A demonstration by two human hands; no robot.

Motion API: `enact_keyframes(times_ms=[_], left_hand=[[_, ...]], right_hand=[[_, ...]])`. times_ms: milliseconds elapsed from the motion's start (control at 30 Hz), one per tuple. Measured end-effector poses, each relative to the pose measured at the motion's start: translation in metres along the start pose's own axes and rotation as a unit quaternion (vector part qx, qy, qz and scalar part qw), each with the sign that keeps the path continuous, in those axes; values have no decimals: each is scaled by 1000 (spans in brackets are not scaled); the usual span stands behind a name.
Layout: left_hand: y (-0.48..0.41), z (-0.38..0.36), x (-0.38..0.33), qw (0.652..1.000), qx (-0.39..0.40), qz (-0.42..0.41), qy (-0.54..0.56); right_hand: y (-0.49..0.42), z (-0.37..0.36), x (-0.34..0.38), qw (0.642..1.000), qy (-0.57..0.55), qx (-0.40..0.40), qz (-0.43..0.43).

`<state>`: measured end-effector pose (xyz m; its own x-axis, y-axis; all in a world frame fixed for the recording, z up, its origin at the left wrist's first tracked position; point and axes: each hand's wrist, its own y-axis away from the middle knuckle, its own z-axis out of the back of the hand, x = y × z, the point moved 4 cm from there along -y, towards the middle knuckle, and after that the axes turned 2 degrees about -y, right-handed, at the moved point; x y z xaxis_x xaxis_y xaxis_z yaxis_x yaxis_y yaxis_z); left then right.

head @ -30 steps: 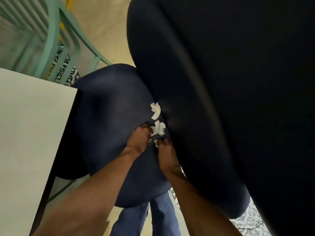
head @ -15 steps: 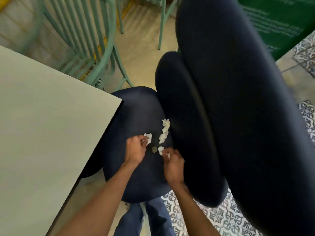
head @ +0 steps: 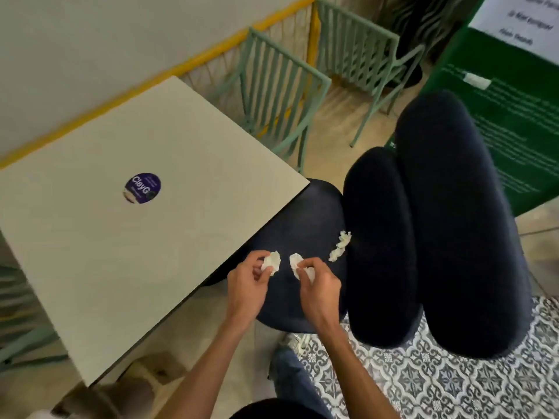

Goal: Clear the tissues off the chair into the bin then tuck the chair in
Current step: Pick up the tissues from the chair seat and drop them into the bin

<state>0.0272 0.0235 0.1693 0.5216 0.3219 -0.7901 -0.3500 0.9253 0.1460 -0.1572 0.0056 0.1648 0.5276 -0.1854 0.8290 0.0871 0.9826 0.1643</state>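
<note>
The desk [head: 90, 252] is lying at the left, its corner overhanging the dark chair seat [head: 305, 213]. Over the seat, the left grip [head: 246, 282] is pinching a crumpled tissue [head: 271, 261] at its fingertips. Just beside it, the right grip [head: 319, 285] is pinching a second tissue [head: 295, 262]. Further right, loose tissue scraps [head: 340, 246] are lying on the seat against the backrest [head: 378, 237].
</note>
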Motion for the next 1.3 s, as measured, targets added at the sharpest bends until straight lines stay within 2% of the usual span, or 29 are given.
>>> enact_keyframes(times_ms=[333,433,633,800,1000,1067,1167,1300], left_hand=[[186,139,97,978,-149,119,83],[239,176,123,965,-209,145,65],[330,227,172,918,-327,221,41],[392,248,204,866,-412,284,18],[433,254,244,832,-429,352,-14],[435,257,270,830,-414,373,-16],[427,263,317,851,-376,365,15],[401,278,371,886,-305,348,-29]], right_hand=[[156,-59,82,985,9,136,104],[195,-81,97,973,24,182,140],[257,-135,113,939,48,281,193],[303,-175,121,896,62,368,241],[355,-230,109,840,107,451,281],[371,-254,105,825,129,471,285],[391,-294,97,808,163,498,267],[409,-354,86,799,203,520,223]])
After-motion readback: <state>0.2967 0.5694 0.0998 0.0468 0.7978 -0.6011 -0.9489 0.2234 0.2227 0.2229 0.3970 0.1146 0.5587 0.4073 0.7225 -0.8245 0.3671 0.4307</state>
